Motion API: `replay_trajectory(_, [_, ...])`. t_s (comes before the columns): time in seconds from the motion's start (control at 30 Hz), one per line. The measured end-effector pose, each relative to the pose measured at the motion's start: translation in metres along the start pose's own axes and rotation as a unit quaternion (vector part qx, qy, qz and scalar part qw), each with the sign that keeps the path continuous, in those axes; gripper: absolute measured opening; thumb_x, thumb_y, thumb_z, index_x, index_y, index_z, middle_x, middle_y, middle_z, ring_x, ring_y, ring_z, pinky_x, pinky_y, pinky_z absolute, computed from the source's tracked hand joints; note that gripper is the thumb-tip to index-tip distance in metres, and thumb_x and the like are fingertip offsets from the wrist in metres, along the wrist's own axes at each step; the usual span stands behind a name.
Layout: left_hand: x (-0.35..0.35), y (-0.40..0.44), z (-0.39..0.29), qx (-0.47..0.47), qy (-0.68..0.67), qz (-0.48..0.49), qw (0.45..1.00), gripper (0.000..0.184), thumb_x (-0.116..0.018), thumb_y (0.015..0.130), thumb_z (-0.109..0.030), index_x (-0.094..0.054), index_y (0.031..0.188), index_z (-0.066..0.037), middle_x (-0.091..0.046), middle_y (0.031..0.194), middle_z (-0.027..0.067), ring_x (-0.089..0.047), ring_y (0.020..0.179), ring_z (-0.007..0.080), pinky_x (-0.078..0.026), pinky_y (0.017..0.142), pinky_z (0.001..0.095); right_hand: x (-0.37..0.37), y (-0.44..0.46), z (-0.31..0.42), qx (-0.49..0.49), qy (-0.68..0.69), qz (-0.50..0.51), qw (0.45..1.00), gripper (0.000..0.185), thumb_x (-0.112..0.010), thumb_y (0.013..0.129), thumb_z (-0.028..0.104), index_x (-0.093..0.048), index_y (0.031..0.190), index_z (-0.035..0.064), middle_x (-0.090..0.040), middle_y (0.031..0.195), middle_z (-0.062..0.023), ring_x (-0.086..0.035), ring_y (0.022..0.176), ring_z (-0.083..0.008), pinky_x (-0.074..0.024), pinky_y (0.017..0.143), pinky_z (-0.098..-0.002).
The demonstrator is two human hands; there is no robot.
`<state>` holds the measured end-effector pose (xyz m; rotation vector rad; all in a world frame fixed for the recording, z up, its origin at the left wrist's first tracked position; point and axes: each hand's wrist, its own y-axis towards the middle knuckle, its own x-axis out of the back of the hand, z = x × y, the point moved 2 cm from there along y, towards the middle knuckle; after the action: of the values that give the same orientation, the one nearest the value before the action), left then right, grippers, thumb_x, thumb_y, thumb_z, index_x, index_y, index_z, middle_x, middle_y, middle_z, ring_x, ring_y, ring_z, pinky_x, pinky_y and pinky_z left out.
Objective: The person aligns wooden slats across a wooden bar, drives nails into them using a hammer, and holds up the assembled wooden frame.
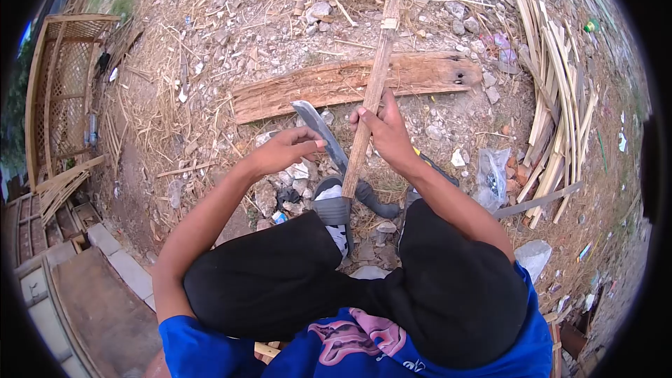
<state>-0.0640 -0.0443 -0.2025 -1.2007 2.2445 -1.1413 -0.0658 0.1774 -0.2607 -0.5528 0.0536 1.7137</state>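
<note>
A long, narrow wooden strip [379, 63] runs from near my sandalled foot [334, 211] up past the top edge of the view. My right hand [389, 134] is closed around its lower part, thumb across the top. My left hand [288, 150] hovers to the left with fingers stretched and apart, holding nothing. Close beside its fingertips is a machete [323, 131] with a grey blade and a dark curved handle; the strip crosses in front of it. Beyond both hands, a thick weathered plank [301, 92] lies on the ground beneath the strip.
A pile of thin wooden strips [560, 108] lies to the right, near a clear plastic bag [493, 173]. On the left stands a wooden lattice frame [70, 91]. Stones and straw litter the ground. A dark item with a yellow edge [427, 159] is partly hidden behind my right forearm.
</note>
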Motion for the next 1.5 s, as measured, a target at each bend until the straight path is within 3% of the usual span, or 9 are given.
replay_trajectory(0.2, [-0.047,-0.013,0.024,0.038,-0.143,0.115,0.982,0.064,-0.063,0.099,-0.035,-0.033,0.149,-0.008,-0.061,0.128,0.0161,-0.058,0.122,0.0269,-0.047,0.102,0.0438,-0.035,-0.018,-0.014,-0.067,0.057,0.050,0.995,0.044,-0.067,0.097,0.018,-0.045,0.131,0.0029,-0.063,0.102,-0.0092,-0.067,0.090,-0.0165,-0.0580,0.080,-0.0333])
replay_trajectory(0.33, [-0.051,-0.010,0.043,0.060,-0.185,0.146,0.970,0.031,-0.060,0.101,-0.028,-0.049,0.125,-0.011,-0.053,0.077,0.0000,-0.056,0.069,0.0117,-0.055,0.084,0.0366,-0.009,-0.012,-0.045,-0.119,-0.087,0.143,0.979,0.048,-0.066,0.098,0.028,-0.045,0.133,0.0023,-0.064,0.104,-0.0121,-0.066,0.093,-0.0212,-0.0574,0.078,-0.0360])
replay_trajectory(0.5, [-0.008,-0.017,0.014,0.013,-0.116,-0.079,0.990,0.014,-0.054,0.103,-0.019,-0.049,0.113,-0.010,-0.042,0.071,-0.0041,-0.041,0.056,0.0064,-0.046,0.054,0.0274,0.042,-0.103,-0.111,-0.013,-0.582,0.173,0.795,0.074,-0.074,0.083,0.046,-0.045,0.132,-0.0013,-0.066,0.110,-0.0216,-0.066,0.099,-0.0392,-0.0509,0.085,-0.0497])
replay_trajectory(0.63, [-0.001,-0.030,-0.014,-0.073,-0.080,-0.201,0.974,0.017,-0.055,0.103,-0.021,-0.049,0.114,-0.011,-0.042,0.069,-0.0051,-0.040,0.053,0.0047,-0.038,0.046,0.0232,0.049,-0.114,-0.139,0.086,-0.640,0.187,0.740,0.078,-0.079,0.075,0.044,-0.043,0.125,-0.0033,-0.066,0.101,-0.0250,-0.065,0.091,-0.0429,-0.0509,0.082,-0.0521])
replay_trajectory(0.8, [0.013,-0.042,-0.032,-0.159,-0.032,-0.272,0.949,0.018,-0.057,0.102,-0.022,-0.051,0.114,-0.010,-0.044,0.069,-0.0058,-0.040,0.052,0.0038,-0.031,0.044,0.0211,0.037,-0.097,-0.134,-0.130,-0.568,0.234,0.778,0.074,-0.081,0.072,0.042,-0.043,0.118,-0.0020,-0.067,0.095,-0.0275,-0.065,0.090,-0.0487,-0.0510,0.083,-0.0529])
replay_trajectory(1.03, [0.045,-0.045,-0.017,-0.213,-0.033,-0.325,0.921,0.018,-0.059,0.100,-0.017,-0.051,0.114,-0.009,-0.047,0.070,-0.0055,-0.041,0.053,0.0032,-0.032,0.045,0.0217,0.063,-0.092,-0.059,-0.186,-0.488,0.178,0.834,0.072,-0.074,0.076,0.040,-0.045,0.126,-0.0009,-0.064,0.115,-0.0312,-0.062,0.108,-0.0465,-0.0491,0.091,-0.0510])
replay_trajectory(1.27, [0.062,-0.074,-0.020,-0.241,-0.089,-0.332,0.907,0.016,-0.059,0.100,-0.017,-0.052,0.113,-0.009,-0.048,0.071,-0.0043,-0.043,0.055,0.0046,-0.036,0.047,0.0231,0.131,-0.148,0.046,-0.140,-0.496,-0.047,0.856,0.068,-0.082,0.075,0.044,-0.052,0.121,0.0026,-0.067,0.095,-0.0234,-0.068,0.093,-0.0379,-0.0517,0.079,-0.0432])
replay_trajectory(1.47, [0.092,-0.080,0.005,-0.268,0.111,-0.387,0.875,0.022,-0.055,0.102,-0.023,-0.054,0.111,-0.003,-0.051,0.073,0.0013,-0.051,0.063,0.0109,-0.043,0.057,0.0318,0.237,-0.276,0.003,-0.150,-0.514,-0.247,0.808,0.073,-0.083,0.074,0.045,-0.053,0.125,0.0020,-0.067,0.111,-0.0251,-0.067,0.104,-0.0388,-0.0514,0.087,-0.0432])
replay_trajectory(1.5, [0.092,-0.088,-0.001,-0.257,0.106,-0.386,0.880,0.025,-0.055,0.102,-0.023,-0.054,0.111,0.000,-0.056,0.075,0.0101,-0.057,0.066,0.0218,-0.045,0.062,0.0392,0.250,-0.297,-0.004,-0.153,-0.524,-0.255,0.799,0.073,-0.083,0.074,0.045,-0.053,0.125,0.0020,-0.067,0.111,-0.0250,-0.067,0.105,-0.0386,-0.0514,0.087,-0.0431])
